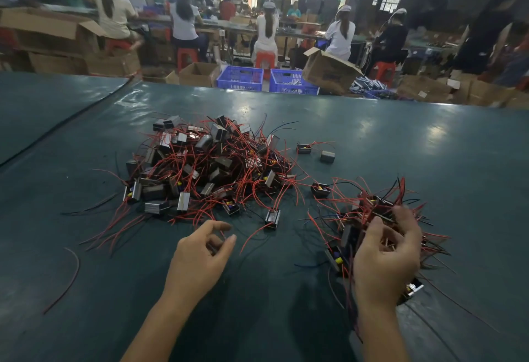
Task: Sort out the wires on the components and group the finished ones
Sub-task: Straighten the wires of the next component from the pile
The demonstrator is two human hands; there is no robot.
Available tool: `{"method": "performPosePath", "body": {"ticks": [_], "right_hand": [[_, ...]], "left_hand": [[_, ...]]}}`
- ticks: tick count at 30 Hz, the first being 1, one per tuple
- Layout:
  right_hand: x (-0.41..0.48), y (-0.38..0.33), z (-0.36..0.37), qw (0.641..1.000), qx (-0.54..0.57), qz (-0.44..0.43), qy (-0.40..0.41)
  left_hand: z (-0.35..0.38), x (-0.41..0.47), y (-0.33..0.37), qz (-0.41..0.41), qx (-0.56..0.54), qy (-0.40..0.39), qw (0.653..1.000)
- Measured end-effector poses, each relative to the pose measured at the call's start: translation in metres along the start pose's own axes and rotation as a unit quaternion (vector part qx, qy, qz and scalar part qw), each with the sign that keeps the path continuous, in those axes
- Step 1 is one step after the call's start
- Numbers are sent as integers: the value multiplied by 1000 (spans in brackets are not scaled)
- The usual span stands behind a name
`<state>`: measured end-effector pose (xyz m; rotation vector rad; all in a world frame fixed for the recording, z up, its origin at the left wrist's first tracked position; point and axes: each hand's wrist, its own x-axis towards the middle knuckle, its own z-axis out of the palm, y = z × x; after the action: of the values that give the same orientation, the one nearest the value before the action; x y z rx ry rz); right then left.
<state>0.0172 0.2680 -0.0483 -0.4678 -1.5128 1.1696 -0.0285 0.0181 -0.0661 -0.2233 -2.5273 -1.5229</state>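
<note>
A big tangled heap of small black box components with red and black wires [206,167] lies in the middle of the green table [400,138]. A smaller group of the same components [375,212] lies at the right. My right hand [386,258] hovers over this smaller group, its fingers curled round a bundle of components and wires. My left hand [200,255] floats above the table just in front of the big heap, fingers loosely curled, holding nothing. A single component [272,218] lies between the two hands.
Loose components [327,156] lie right of the heap, and a stray red wire [67,278] lies at the left. Beyond the table's far edge stand blue crates [240,78], cardboard boxes [329,71] and several seated people at benches.
</note>
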Motion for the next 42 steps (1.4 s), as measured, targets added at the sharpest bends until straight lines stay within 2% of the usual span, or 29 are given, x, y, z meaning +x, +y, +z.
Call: {"method": "performPosePath", "body": {"ticks": [3,8,10,12,15,18,21,25,28,30,31,33,34,39,42], "right_hand": [[-6,-3,2,1000,-17,5,-26],[-37,-21,19,980,-91,-151,-96],[-47,-24,21,967,-102,-206,-109],[-55,-23,22,965,-62,-209,-143],[-64,-20,25,961,-46,-88,-259],[-68,-12,24,912,-133,-5,-388],[-67,-10,23,886,-143,12,-441],[-65,-9,22,847,-158,-34,-506],[-66,-5,21,831,-195,-52,-518],[-67,-1,20,821,-213,-80,-524],[-68,0,20,818,-218,-91,-524],[-70,2,20,826,-217,-98,-510],[-71,2,20,836,-211,-97,-496],[-71,4,25,893,-178,-81,-405],[-69,4,24,902,-172,-77,-389]], "left_hand": [[3,-2,0,7,43,-11,999],[21,-12,0,50,168,-43,983],[24,-14,2,65,173,-39,982],[24,-14,4,63,124,-32,990],[22,-13,9,38,-11,-53,998],[20,-15,17,31,-78,-101,991],[17,-16,24,8,-152,-185,971],[14,-15,27,-12,-212,-249,945],[9,-12,26,-46,-234,-145,960],[4,-7,17,-18,-146,-60,987],[0,-5,10,0,-81,-49,996],[-6,-4,3,9,20,-89,996],[-6,-3,2,8,36,-117,992],[2,-6,9,5,-33,-229,973],[6,-9,12,-6,-62,-238,969]]}}
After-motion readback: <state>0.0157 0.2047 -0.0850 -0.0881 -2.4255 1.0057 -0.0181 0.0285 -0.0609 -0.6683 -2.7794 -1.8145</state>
